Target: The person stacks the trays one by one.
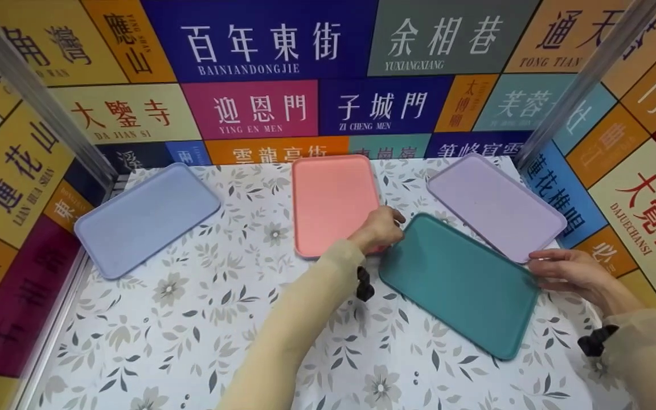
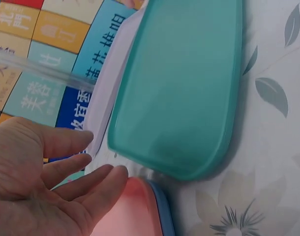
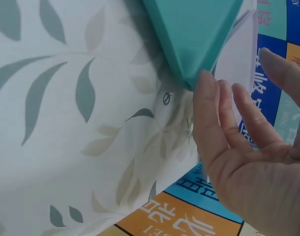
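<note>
A green tray point(image 1: 464, 285) lies slanted on the patterned cloth, right of the middle. My left hand point(image 1: 379, 229) is beside its upper left corner, over the right edge of a pink tray point(image 1: 333, 205). In the left wrist view, that hand point(image 2: 61, 182) has loosely extended fingers and nothing in its grasp. At the green tray's right corner is my right hand point(image 1: 575, 273), also close to the lower end of a lilac tray point(image 1: 493, 205). The right wrist view shows relaxed fingers point(image 3: 206, 118) at the green corner; whether they touch it I cannot tell.
A blue tray point(image 1: 148, 219) lies slanted at the far left. Panels with large Chinese lettering point(image 1: 259, 42) stand along the back and both sides, with metal posts point(image 1: 590, 80) at the corners. A white leaf-patterned cloth point(image 1: 191, 341) covers the table.
</note>
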Demonstrator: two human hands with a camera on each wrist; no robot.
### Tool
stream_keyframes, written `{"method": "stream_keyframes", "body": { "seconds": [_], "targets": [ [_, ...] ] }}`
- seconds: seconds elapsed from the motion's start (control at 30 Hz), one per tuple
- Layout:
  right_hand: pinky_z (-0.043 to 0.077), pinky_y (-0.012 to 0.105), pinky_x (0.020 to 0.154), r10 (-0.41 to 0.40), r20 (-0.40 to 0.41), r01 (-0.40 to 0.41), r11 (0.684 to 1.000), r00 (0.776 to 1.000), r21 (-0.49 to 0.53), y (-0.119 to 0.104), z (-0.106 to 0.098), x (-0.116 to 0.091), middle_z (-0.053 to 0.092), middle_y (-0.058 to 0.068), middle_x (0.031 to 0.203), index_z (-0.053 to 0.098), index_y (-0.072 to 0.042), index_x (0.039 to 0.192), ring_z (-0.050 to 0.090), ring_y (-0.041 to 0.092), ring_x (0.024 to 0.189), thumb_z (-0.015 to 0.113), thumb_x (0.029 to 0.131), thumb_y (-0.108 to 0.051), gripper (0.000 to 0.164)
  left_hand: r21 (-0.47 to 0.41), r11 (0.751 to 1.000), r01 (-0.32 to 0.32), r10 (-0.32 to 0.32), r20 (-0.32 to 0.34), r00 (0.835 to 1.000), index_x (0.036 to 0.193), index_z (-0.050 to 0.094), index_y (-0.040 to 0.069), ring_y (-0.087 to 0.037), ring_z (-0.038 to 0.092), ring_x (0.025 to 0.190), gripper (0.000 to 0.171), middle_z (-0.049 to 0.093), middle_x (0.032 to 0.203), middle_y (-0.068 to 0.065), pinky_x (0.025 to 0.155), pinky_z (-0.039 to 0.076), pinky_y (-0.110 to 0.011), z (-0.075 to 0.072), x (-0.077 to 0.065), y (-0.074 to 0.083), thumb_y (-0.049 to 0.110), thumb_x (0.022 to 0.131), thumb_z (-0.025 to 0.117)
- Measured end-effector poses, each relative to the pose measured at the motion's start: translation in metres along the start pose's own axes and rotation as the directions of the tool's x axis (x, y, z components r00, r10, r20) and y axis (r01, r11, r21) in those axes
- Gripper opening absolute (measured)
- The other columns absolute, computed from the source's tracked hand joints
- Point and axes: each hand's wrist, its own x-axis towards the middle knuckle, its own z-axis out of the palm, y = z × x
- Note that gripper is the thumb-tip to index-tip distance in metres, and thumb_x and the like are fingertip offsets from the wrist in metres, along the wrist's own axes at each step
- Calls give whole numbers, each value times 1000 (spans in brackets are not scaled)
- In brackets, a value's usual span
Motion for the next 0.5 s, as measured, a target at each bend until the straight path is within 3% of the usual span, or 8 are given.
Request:
{"method": "stream_keyframes", "body": {
  "seconds": [0.03,0.07,0.2,0.27,0.43,0.47,0.5],
  "targets": [
    [70,30,96,7,-3,-7,1000,1000,-9,1,-1,-1,83,-19,110,80,-31,125,80,6,104,72,111,-24,17,-6,1000,-14,14,18,1000,130,82,18,-13,73,100,46,81,114,0,79,63,-22,5,13,-9,8,86,75],
    [70,30,97,17,-4,-17,1000,1000,-10,2,-1,-1,83,-19,110,80,-30,126,80,6,104,72,111,-24,17,1,1000,-20,20,27,999,130,82,19,-12,71,100,47,80,114,1,78,62,-21,7,18,-12,9,85,73],
    [70,33,97,74,-11,-74,997,997,-21,7,-4,-4,83,-19,109,80,-27,129,79,6,103,72,111,-26,19,-11,1000,-10,11,31,999,122,84,23,-14,68,98,43,78,113,2,75,62,-22,13,21,-12,8,84,71],
    [71,34,96,106,-7,-106,994,994,-24,9,-5,-5,84,-17,109,80,-25,129,79,8,102,72,111,-24,20,-28,1000,10,-9,19,1000,121,84,20,-16,66,99,43,76,115,0,76,62,-25,10,6,-1,5,84,69],
    [72,33,89,141,-20,-141,990,990,-4,11,-2,-5,85,-10,104,82,-21,123,80,13,94,71,110,-13,19,-96,995,33,-31,30,999,131,80,7,-24,64,109,44,73,127,-12,92,63,-35,-15,-54,37,-3,91,65],
    [72,33,87,139,-29,-139,990,990,-2,11,-2,-5,86,-9,103,83,-21,122,81,14,92,70,110,-11,19,-105,994,33,-29,39,999,134,78,5,-26,64,112,44,73,131,-13,97,63,-36,-19,-62,43,-4,93,65],
    [72,32,86,138,-40,-138,990,990,2,11,-1,-5,86,-9,101,84,-20,120,81,15,90,70,110,-10,20,-102,994,29,-26,31,999,134,79,6,-24,63,112,44,73,132,-12,97,62,-36,-16,-58,40,-2,92,67]
  ]
}}
